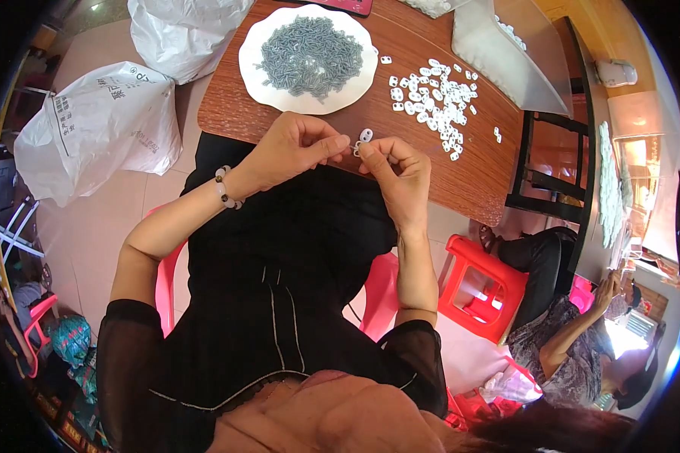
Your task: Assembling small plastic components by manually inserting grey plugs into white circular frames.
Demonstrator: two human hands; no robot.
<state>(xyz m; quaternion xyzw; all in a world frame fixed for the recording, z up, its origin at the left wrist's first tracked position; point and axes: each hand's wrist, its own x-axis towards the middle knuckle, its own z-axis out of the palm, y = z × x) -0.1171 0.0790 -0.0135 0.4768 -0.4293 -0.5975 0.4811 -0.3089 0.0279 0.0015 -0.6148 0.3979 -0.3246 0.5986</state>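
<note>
My left hand (298,147) and my right hand (400,170) meet just over the table's near edge. Between the fingertips of my right hand is a small white plastic piece (366,135) with dark holes. The thumb and forefinger of my left hand are pinched right beside it; whatever they grip is too small to make out. Ahead of my left hand, a white wavy-rimmed plate (251,69) bears a heap of small grey screw-like pieces (310,57). Many white two-holed plastic pieces (438,98) lie loose beyond my right hand.
The brown wooden table (476,181) carries a translucent bin (499,57) at its far right. White sacks (102,124) stand on the floor at left. A red stool (483,283) is at right, near another person (574,347) working at a second table.
</note>
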